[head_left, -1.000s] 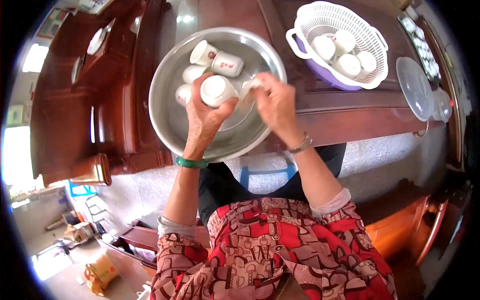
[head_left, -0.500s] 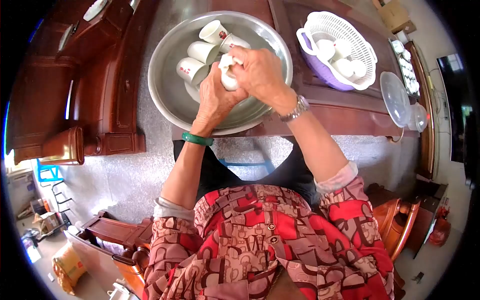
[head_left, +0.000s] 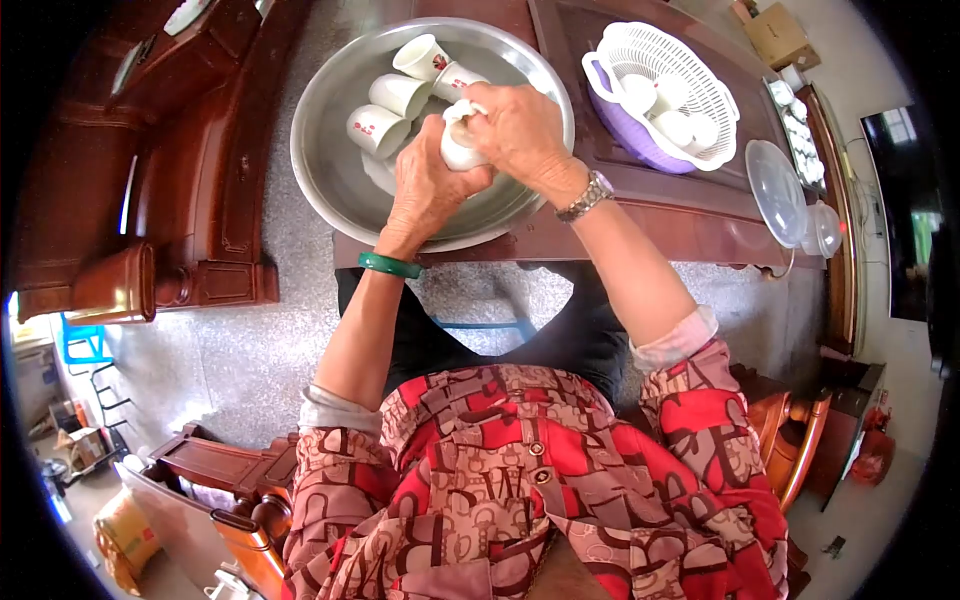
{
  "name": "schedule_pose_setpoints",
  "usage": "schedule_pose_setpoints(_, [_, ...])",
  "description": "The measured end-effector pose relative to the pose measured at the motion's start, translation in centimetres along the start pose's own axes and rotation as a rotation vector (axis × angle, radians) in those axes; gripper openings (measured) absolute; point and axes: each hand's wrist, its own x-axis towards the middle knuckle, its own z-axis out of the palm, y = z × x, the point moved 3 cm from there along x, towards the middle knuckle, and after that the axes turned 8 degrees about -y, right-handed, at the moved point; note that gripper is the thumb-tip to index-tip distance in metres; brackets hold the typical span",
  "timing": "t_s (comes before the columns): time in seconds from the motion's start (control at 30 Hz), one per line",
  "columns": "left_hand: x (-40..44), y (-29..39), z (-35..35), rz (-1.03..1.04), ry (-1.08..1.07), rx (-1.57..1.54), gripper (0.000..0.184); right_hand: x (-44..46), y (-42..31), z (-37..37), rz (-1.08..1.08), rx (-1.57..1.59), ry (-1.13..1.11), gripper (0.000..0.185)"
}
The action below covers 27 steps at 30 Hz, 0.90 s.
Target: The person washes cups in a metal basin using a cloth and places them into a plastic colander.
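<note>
Over a large metal basin (head_left: 335, 190), my left hand (head_left: 430, 185) is wrapped round a white cup (head_left: 460, 155). My right hand (head_left: 525, 135) pinches a whitish cloth (head_left: 458, 112) at the cup's mouth; its fingertips are partly hidden behind the hand. Several white cups with red marks lie in shallow water in the basin: one upper cup (head_left: 421, 57), one at the middle (head_left: 400, 96) and one at the left (head_left: 377, 131). Another cup (head_left: 458, 80) is partly covered by my right hand.
On the brown table (head_left: 640, 218), a white strainer basket (head_left: 720, 100) in a purple basin (head_left: 630, 140) holds several white cups. Right of it are a clear lid (head_left: 775, 195), a clear container (head_left: 822, 230) and a tray of small white items (head_left: 798, 125). A blue stool stands below.
The cup, first held bottom up with the right hand apart from it, is now turned, with the cloth at its mouth. Both hands have come together. The view has shifted.
</note>
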Motion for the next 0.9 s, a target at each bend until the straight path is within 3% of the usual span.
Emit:
schedule_pose_setpoints(0.33, [0.3, -0.8, -0.8, -0.131, -0.003, -0.011, 0.05, -2.0, 2.7, 1.4, 0.07, 0.216, 0.003, 0.01])
schedule_pose_setpoints(0.5, [0.4, -1.4, -1.0, -0.148, 0.104, -0.191, 0.054, -1.8, 4.7, 2.2, 0.174, -0.061, -0.066, 0.008])
schedule_pose_setpoints(0.57, [0.5, -1.3, -1.1, -0.139, 0.123, -0.247, 0.054, -1.6, 5.3, 3.3, 0.208, -0.276, -0.222, 0.009])
schedule_pose_setpoints(0.67, [0.4, -1.1, -1.1, -0.102, 0.129, -0.228, 0.055, -1.4, 6.1, 4.5, 0.269, -0.325, -0.345, 0.012])
schedule_pose_setpoints(0.83, [0.4, -1.6, -1.0, -0.2, 0.035, -0.156, 0.055, -0.1, 6.4, 1.6, 0.265, 0.075, 0.034, 0.02])
schedule_pose_setpoints(0.9, [0.5, -1.7, -0.7, -0.206, 0.023, -0.131, 0.053, 0.4, 5.1, 0.8, 0.211, 0.168, 0.036, 0.02])
